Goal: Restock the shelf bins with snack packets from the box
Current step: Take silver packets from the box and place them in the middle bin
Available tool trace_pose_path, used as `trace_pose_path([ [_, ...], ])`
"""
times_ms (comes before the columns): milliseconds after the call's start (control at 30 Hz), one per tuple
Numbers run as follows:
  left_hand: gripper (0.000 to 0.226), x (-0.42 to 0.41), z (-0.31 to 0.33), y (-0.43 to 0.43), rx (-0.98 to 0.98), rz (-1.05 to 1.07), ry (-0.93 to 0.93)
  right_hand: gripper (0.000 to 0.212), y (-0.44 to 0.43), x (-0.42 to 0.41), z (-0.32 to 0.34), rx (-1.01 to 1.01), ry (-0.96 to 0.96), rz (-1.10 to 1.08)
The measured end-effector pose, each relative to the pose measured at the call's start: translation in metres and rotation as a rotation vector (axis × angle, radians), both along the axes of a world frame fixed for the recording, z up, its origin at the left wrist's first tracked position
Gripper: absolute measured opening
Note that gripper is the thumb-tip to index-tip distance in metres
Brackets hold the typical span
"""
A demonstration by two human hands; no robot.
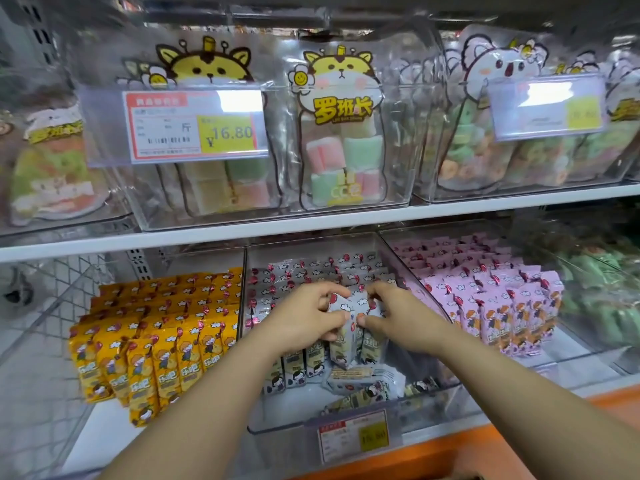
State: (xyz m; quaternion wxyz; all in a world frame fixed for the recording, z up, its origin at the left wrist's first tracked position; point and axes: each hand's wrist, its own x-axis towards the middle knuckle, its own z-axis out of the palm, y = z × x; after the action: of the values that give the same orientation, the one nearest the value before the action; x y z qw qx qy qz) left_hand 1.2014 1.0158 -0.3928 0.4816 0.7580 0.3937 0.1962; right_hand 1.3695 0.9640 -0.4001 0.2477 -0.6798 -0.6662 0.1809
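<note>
Both hands are down in the clear middle bin on the lower shelf. The left hand and right hand each pinch, thumb against curled fingers, the top of an upright bunch of grey-white packets (red balloon, small clouds, a cartoon child lower down). Yellow packets fill the bin to the left, pink packets the one to the right.

Snack packets stand in the middle bin.

A shop: shelves carry clear bins of snack packets, with price tags clipped on front.
</note>
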Motion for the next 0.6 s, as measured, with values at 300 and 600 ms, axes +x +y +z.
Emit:
trace_pose_path([
  [300, 0.034, 0.001, 0.002, -0.003, 0.570, 0.153, 0.445, 0.052, 0.001, -0.003, -0.001, -0.100, -0.145, -0.046],
  [600, 0.043, 0.006, -0.007, -0.001, 0.753, 0.138, 0.727, 0.060, 0.010, -0.010, -0.006, -0.044, -0.068, -0.032],
])
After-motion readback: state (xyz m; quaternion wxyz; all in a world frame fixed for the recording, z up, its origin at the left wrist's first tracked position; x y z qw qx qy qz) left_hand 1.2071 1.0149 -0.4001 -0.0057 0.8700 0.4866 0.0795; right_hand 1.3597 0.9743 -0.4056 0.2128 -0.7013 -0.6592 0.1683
